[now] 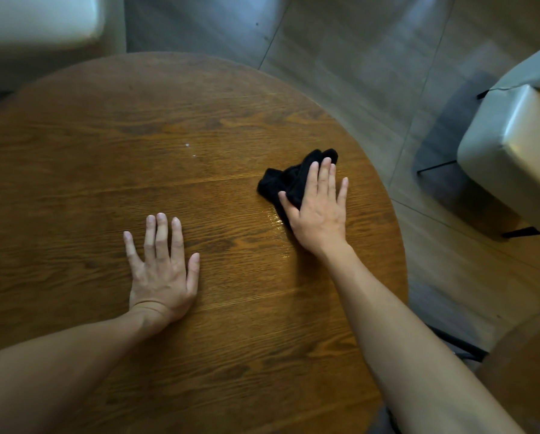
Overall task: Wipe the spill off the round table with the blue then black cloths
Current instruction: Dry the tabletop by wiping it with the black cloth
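Observation:
A crumpled black cloth (289,178) lies on the right side of the round wooden table (105,151). My right hand (320,208) presses flat on the cloth's near part, fingers spread. A wet, shiny streak (273,219) glistens on the wood just left of that hand. Flat on the table at centre left rests my left hand (162,270), palm down, holding nothing. Two small white specks (187,145) sit further back on the tabletop. No blue cloth is in view.
A grey padded chair (513,151) stands to the right of the table, and another pale seat (36,23) sits at the far left. A second wooden surface (525,371) shows at the lower right. Grey and wood floor (356,57) surrounds the table.

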